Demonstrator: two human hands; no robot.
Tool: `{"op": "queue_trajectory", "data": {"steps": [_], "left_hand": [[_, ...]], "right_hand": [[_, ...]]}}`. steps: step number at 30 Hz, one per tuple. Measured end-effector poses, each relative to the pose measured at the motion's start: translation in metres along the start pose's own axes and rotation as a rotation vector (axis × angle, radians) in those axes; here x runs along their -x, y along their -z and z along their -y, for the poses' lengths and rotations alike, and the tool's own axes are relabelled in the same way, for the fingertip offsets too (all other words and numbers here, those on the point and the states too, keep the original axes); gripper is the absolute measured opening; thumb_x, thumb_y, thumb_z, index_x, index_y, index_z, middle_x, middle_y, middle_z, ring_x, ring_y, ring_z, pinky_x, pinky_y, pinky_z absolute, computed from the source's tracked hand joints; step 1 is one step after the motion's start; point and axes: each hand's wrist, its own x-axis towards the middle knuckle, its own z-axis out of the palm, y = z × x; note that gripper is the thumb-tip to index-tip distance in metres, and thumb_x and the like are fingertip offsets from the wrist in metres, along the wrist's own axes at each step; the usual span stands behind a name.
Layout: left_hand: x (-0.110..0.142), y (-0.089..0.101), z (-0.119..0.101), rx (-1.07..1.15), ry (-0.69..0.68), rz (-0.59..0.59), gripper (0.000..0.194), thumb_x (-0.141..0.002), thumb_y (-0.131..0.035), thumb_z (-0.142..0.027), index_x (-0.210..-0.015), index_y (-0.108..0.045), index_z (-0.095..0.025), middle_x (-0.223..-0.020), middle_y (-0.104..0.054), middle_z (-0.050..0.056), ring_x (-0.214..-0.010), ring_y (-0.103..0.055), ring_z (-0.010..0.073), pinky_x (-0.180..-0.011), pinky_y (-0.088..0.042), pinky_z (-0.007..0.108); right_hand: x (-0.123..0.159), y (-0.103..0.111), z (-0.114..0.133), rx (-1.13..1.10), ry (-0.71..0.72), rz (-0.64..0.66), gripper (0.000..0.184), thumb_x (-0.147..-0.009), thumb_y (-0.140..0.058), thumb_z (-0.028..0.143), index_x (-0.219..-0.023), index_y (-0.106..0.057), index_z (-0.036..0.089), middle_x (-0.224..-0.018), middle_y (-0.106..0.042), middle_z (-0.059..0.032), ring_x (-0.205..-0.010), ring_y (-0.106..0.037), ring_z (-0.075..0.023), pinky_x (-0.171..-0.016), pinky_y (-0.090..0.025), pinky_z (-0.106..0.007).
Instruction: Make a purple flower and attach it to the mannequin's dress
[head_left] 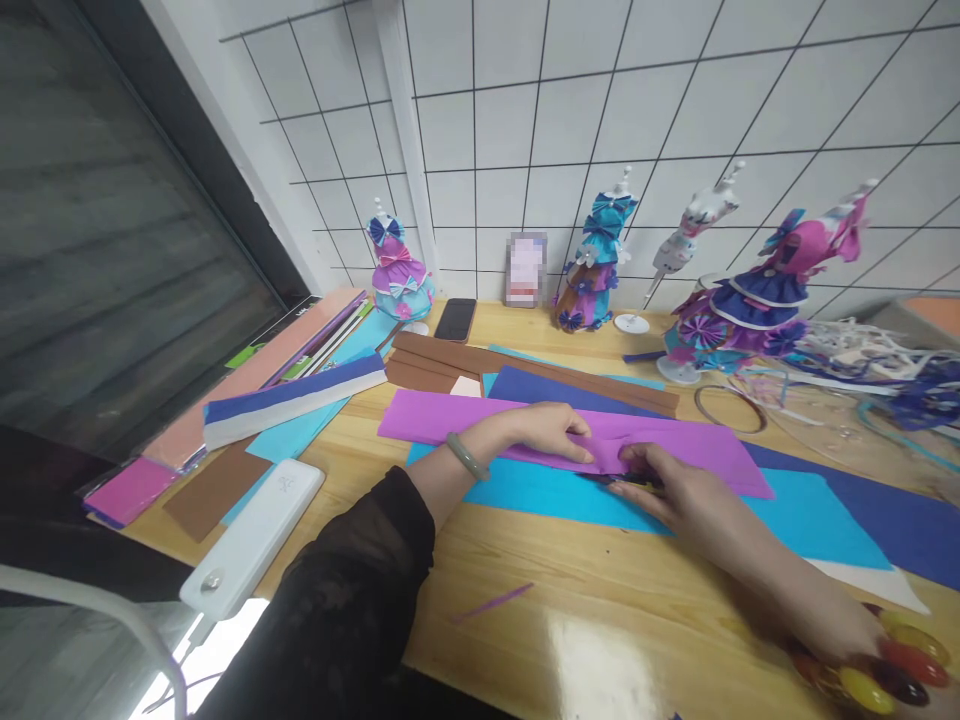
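Note:
A long purple strip (675,450), which looks like crepe paper or felt, lies across the middle of the table over blue sheets. My left hand (555,432) rests on it with bent fingers, gripping its near edge and bunching it slightly. My right hand (675,487) is closed round dark scissors (600,478), mostly hidden by the fingers. Their blades point left at the strip's near edge, close to my left fingertips. Beneath the strip lie a turquoise sheet (555,498) and a dark blue sheet (892,510). A thin purple scrap (495,602) lies nearer me.
Along the tiled wall stand dressed miniature mannequins (401,270) and one bare mannequin (694,235). A phone (456,320) lies at the back. Brown strips (427,362), a stack of coloured sheets (262,375) and a white oblong device (255,535) are leftward; tangled ribbons (862,355) are rightward.

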Motion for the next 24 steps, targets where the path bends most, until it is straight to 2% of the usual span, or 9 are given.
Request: {"op": "queue_trajectory", "data": {"steps": [3,8,24], "left_hand": [[0.0006,0.0008,-0.0012,0.000,0.012,0.007,0.026,-0.071,-0.053,-0.041,-0.063,-0.048,-0.016,-0.058,-0.040,-0.005,-0.054,-0.034,0.0082,-0.052,-0.021,0.023],[-0.0014,-0.0001,0.0021,-0.004,-0.006,0.017,0.025,-0.072,-0.052,-0.041,-0.067,-0.051,-0.016,-0.060,-0.041,-0.004,-0.055,-0.034,0.0083,-0.052,-0.020,0.023],[-0.0021,-0.0002,0.0041,-0.020,-0.003,0.011,0.032,-0.071,-0.050,-0.045,-0.060,-0.039,-0.017,-0.057,-0.030,-0.005,-0.052,-0.026,0.0078,-0.049,-0.017,0.024]], "right_hand": [[-0.0003,0.0012,0.0019,-0.004,0.009,0.010,0.042,-0.078,-0.047,0.053,-0.106,-0.051,0.021,-0.091,-0.068,-0.0099,-0.074,-0.065,-0.0238,-0.060,-0.048,-0.032],[0.0026,0.0025,-0.0008,0.020,0.005,-0.012,0.047,-0.078,-0.047,0.054,-0.112,-0.049,0.020,-0.100,-0.067,-0.0113,-0.082,-0.065,-0.0250,-0.064,-0.049,-0.033],[0.0041,0.0015,0.0003,0.008,-0.003,0.012,0.047,-0.080,-0.045,0.053,-0.114,-0.046,0.020,-0.103,-0.065,-0.0098,-0.088,-0.063,-0.0233,-0.071,-0.050,-0.033]]}}
